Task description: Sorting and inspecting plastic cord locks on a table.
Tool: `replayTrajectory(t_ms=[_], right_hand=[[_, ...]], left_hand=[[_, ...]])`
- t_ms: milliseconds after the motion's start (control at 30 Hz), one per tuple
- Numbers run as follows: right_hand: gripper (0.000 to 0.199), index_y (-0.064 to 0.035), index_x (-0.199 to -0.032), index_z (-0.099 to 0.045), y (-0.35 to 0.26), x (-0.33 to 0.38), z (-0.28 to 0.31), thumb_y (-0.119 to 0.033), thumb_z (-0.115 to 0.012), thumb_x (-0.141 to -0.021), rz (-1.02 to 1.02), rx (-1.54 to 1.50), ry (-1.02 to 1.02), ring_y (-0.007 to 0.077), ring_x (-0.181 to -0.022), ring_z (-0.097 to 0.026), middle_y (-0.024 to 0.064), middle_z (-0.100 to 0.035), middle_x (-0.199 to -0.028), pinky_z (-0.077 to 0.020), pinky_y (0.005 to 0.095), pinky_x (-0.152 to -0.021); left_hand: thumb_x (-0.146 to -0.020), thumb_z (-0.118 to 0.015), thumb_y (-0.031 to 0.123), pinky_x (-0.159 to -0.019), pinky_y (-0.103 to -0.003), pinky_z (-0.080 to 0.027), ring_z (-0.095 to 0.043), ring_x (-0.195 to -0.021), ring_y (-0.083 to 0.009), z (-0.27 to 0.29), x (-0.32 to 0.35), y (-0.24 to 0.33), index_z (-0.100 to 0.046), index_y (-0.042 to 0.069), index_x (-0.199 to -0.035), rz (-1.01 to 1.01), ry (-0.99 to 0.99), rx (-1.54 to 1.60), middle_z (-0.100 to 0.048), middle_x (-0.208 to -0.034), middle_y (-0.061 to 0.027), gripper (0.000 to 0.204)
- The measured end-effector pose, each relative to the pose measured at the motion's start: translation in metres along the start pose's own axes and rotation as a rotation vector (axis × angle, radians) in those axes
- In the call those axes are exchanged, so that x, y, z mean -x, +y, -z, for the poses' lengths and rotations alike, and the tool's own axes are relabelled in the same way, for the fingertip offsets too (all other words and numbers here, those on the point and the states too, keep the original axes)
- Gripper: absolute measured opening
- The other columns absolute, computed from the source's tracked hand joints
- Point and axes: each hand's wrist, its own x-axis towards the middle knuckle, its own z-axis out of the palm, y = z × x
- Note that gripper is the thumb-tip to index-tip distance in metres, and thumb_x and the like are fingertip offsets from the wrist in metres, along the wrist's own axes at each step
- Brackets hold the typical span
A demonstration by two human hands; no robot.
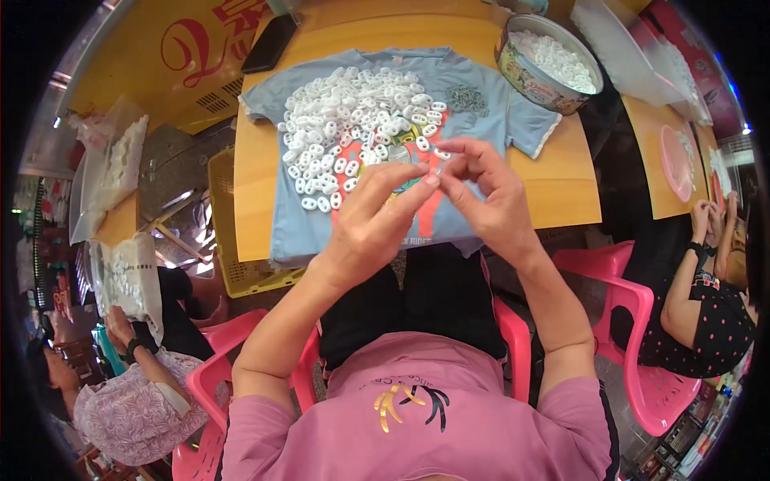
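My left hand [377, 212] and my right hand [489, 192] meet above a blue T-shirt [301, 236] spread over the table. Thumb and fingers of the left are pinched together; whatever they hold is too small to name. The right is also closed in a pinch beside the left fingertips. A white two-hole piece [443, 154] shows by its fingers, though I cannot tell if it is held or lies beneath. Just beyond sits a heap of white oval two-hole plastic pieces [345, 120]. Small dark metal bits [467, 100] lie in a pile right of it.
A round tin [539, 92] of white pieces stands on the wooden table [565, 172] at the far right. At the far left lies a dark phone-like slab [270, 42]. A yellow crate [241, 276] is below the left edge. People sit on pink chairs [634, 321] either side.
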Motion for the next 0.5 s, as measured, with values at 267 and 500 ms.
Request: replayTrajectory(t_ms=[267, 500], right_hand=[[0.035, -0.0005, -0.125, -0.046, -0.005, 0.032, -0.010, -0.003, -0.060, -0.094, -0.274, -0.436, -0.072, 0.0124, -0.092, -0.061, 0.0070, -0.063, -0.098, -0.0492, 0.0260, -0.084], [0.034, -0.0009, -0.124, -0.053, -0.005, 0.037, -0.018, -0.001, -0.062, -0.091, 0.150, 0.282, -0.006, 0.0171, -0.087, -0.067, 0.0107, -0.067, -0.094, -0.0537, 0.0294, -0.078]], left_hand=[[-0.079, -0.069, -0.008, -0.073, -0.032, -0.053, -0.064, -0.086, -0.0251, -0.006, 0.021, 0.021, -0.063, 0.001, -0.108, 0.300, 0.033, 0.356, -0.064, -0.100, -0.0133, 0.030], [-0.086, -0.067, -0.003, -0.079, -0.025, -0.051, -0.061, -0.092, -0.0128, -0.011, 0.032, 0.026, -0.064, -0.001, -0.104, 0.727, 0.033, 0.762, -0.059, -0.101, -0.0074, 0.019]])
